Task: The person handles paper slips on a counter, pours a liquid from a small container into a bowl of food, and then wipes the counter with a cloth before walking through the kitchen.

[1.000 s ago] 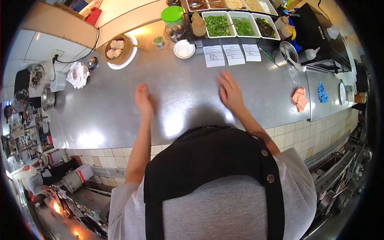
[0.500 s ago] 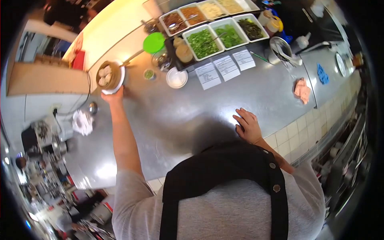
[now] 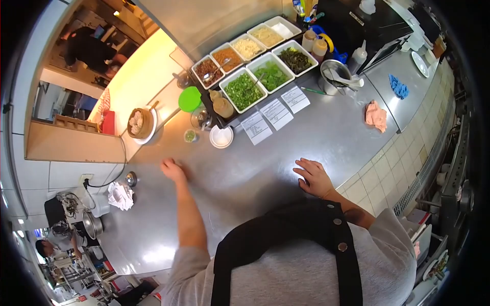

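Observation:
A bamboo steamer [image 3: 148, 124] with dumplings [image 3: 136, 123] sits on a white plate [image 3: 152, 133] at the edge of the lit pass ledge, tongs or a stick beside it. My left hand [image 3: 174, 170] is over the steel counter below the plate, apart from it, empty, with fingers loosely bent and slightly parted. My right hand [image 3: 314, 177] rests on the counter near its front edge, fingers spread, holding nothing. Nearest to the left hand are a small cup of chopped greens [image 3: 190, 135] and a white bowl [image 3: 221, 136].
White trays of toppings [image 3: 243, 92] stand at the back, with printed slips [image 3: 276, 114] before them. A metal pot [image 3: 334, 76], pink cloth [image 3: 376, 116] and blue cloth [image 3: 398, 86] lie right. Crumpled white paper [image 3: 121, 196] is left. People [image 3: 84, 48] are in the background.
My left hand has let go of the plate with the steamer, now on the ledge, and has drawn back toward me. My right hand stays on the counter. The camera view has shifted.

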Available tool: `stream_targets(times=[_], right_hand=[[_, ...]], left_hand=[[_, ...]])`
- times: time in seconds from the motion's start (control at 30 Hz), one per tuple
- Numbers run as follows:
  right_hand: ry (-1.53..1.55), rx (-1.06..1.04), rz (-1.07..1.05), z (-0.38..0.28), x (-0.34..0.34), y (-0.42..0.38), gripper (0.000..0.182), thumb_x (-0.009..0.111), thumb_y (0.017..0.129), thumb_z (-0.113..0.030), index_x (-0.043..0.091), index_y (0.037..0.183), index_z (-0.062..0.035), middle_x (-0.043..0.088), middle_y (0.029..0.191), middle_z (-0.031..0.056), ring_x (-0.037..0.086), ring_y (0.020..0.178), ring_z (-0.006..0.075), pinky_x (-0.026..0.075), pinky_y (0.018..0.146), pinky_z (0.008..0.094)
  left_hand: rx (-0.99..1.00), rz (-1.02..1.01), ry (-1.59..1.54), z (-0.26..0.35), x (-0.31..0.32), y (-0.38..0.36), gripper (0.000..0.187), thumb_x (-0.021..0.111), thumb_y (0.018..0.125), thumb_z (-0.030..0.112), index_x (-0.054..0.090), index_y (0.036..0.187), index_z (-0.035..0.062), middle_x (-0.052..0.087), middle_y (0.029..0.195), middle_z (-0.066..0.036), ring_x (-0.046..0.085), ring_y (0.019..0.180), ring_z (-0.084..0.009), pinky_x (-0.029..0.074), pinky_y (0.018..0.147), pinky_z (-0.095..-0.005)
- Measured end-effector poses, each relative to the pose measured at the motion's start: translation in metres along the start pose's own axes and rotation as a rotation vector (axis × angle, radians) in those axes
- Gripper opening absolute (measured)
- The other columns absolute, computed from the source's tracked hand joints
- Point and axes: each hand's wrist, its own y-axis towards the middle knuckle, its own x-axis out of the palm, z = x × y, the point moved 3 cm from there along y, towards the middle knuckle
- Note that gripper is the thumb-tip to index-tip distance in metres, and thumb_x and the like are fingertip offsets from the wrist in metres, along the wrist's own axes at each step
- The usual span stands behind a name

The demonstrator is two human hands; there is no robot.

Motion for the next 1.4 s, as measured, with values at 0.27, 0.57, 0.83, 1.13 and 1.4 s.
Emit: stream_targets(times=[0.27, 0.57, 0.83, 1.13, 1.4], right_hand=[[0.001, -0.044, 0.056, 0.001, 0.002, -0.011, 0.036, 0.061, 0.077, -0.013, 0.058, 0.112, -0.0123, 0.052, 0.127, 0.007, 0.047, 0.123, 0.0252, 0.036, 0.099, 0.0408], [-0.019, -0.072, 0.129, 0.001, 0.005, -0.021, 0.035, 0.06, 0.077, -0.013, 0.058, 0.111, -0.0096, 0.052, 0.124, 0.0095, 0.047, 0.121, 0.0262, 0.036, 0.098, 0.041], [-0.021, -0.085, 0.17, -0.006, 0.003, -0.026, 0.033, 0.061, 0.077, -0.012, 0.06, 0.11, -0.0092, 0.054, 0.123, 0.0093, 0.049, 0.119, 0.0261, 0.037, 0.097, 0.0408], [-0.081, 0.108, 0.252, -0.022, 0.019, -0.06, 0.037, 0.058, 0.08, -0.011, 0.057, 0.116, -0.0083, 0.052, 0.127, 0.0108, 0.046, 0.122, 0.0276, 0.034, 0.099, 0.0415], [-0.159, 0.256, 0.276, -0.046, 0.024, -0.133, 0.045, 0.057, 0.081, -0.01, 0.052, 0.125, -0.0098, 0.047, 0.133, 0.0122, 0.04, 0.127, 0.0304, 0.032, 0.103, 0.0438]], left_hand=[[0.44, -0.19, 0.45, 0.102, -0.03, -0.235, 0.045, 0.055, 0.084, 0.015, 0.042, 0.122, -0.0067, 0.037, 0.13, -0.027, 0.036, 0.122, -0.0399, 0.027, 0.104, -0.048], [0.491, -0.491, 0.59, 0.104, -0.039, -0.283, 0.038, 0.059, 0.082, 0.019, 0.052, 0.116, 0.003, 0.048, 0.127, -0.013, 0.039, 0.124, -0.0328, 0.019, 0.106, -0.0558], [0.508, -0.447, 0.564, 0.102, -0.042, -0.283, 0.034, 0.057, 0.083, 0.019, 0.054, 0.113, 0.003, 0.049, 0.126, -0.012, 0.041, 0.123, -0.0288, 0.019, 0.108, -0.054], [0.507, -0.46, 0.474, 0.093, -0.046, -0.283, 0.033, 0.055, 0.083, 0.018, 0.055, 0.112, 0.0018, 0.051, 0.125, -0.013, 0.041, 0.123, -0.0288, 0.018, 0.108, -0.0534], [0.53, -0.454, 0.46, 0.086, -0.048, -0.28, 0.032, 0.055, 0.082, 0.017, 0.056, 0.11, 0.0018, 0.051, 0.125, -0.013, 0.042, 0.122, -0.0296, 0.018, 0.107, -0.0529]])
